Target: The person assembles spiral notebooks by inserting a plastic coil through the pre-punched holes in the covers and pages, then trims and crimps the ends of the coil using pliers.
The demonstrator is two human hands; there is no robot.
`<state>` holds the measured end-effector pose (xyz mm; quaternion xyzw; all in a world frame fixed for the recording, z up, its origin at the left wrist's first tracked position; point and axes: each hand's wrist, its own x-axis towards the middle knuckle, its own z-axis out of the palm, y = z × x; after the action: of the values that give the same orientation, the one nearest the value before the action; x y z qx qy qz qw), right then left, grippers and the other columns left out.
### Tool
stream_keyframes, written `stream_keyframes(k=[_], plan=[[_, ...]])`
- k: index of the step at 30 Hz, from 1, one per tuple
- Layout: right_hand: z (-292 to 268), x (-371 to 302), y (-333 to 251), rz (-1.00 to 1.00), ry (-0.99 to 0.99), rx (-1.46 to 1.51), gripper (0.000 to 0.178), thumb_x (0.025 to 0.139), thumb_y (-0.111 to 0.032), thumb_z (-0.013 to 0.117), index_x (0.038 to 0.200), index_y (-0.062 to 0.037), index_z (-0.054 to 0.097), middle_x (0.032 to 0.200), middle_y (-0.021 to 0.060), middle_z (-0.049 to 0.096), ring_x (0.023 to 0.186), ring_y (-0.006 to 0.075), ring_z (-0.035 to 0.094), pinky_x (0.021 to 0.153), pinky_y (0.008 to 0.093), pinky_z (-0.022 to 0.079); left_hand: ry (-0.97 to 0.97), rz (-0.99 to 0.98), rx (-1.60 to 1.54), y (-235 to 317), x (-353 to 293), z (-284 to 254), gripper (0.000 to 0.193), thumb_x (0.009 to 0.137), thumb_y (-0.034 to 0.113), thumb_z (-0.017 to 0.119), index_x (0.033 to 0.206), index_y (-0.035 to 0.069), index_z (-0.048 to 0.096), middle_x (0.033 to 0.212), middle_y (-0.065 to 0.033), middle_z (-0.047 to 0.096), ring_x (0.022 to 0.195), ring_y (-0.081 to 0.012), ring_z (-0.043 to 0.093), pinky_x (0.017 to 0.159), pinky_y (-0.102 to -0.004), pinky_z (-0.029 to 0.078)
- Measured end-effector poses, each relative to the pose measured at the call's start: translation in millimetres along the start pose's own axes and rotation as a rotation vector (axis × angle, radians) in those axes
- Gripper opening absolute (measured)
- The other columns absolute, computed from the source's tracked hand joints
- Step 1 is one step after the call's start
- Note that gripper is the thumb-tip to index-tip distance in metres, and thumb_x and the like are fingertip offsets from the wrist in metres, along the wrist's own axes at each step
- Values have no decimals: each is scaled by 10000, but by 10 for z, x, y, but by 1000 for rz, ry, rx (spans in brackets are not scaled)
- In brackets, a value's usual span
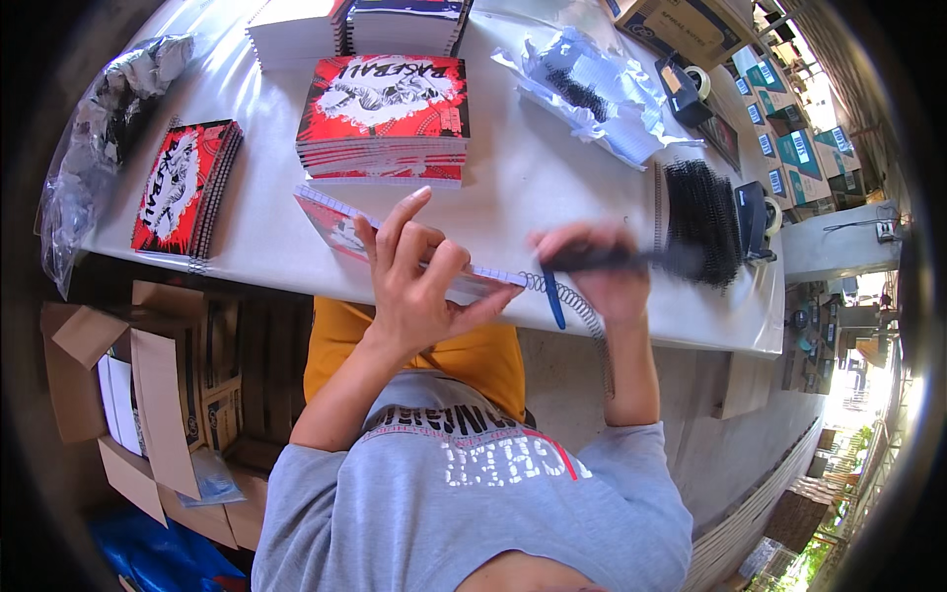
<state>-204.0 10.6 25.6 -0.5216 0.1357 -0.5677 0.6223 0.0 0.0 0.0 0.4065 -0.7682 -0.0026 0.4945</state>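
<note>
Head view: left hand [419,281] grips a notebook [340,225] with a red cover at the table edge, fingers curled over its long side, index finger pointing up. Right hand [597,266] is closed around a black tool [602,259] with a blue handle end [554,301] poking down below the fist; the hand is motion-blurred. A wire spiral [567,296] sticks out of the notebook's right end, just under the right hand and touching it or nearly so; cannot tell which.

White table [533,168] carries the rest. A stack of red-covered notebooks [385,118] sits straight behind the held notebook. A smaller pile of bound notebooks [182,187] with spirals lies on the left near the table edge. Two more stacks [355,28] at the far edge, white and dark covers. A bundle of black spirals [702,222] lies just right of the right hand. Crumpled clear plastic wrap [592,89] with more spirals lies behind that. A clear plastic bag [99,128] hangs off the table's left end. Open cardboard boxes [148,395] stand on the floor on the left, below the table. The person wears a grey shirt [464,503] and yellow trousers [473,360].
</note>
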Motion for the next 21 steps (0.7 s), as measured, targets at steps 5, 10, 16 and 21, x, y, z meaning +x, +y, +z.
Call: stream_keyframes(k=[5,10,16,21], plan=[[-100,58,-137,73,-132,-491,239,857,-142,524,980,7,666,1044,249,601,1027,372,573,904,435,445,44,-23,-96,67,36,128,375,648,420,769,626,126,538,741,-61,471,1207,-300,438,1074,-498,105],[127,-33,-20,38,-66,-233,215,851,-151,529,833,-31,706,989,268,621,915,374,617,882,479,442,15,10,-69,3,-45,20,379,648,434,763,625,129,538,737,-55,472,1203,-281,446,1084,-500,86],[164,-7,59,77,-60,-379,174,785,-62,579,904,-32,702,1009,229,631,917,316,627,828,366,492,19,53,-60,-77,-82,-20,429,636,496,751,609,131,525,713,-42,470,1181,-265,472,1095,-504,61],[-40,94,10,199,-102,-778,216,770,-29,569,944,-37,698,1025,217,635,938,301,629,827,341,491,92,70,-72,-94,-106,7,436,647,503,735,604,127,519,686,-39,458,1147,-268,502,1094,-509,64]])
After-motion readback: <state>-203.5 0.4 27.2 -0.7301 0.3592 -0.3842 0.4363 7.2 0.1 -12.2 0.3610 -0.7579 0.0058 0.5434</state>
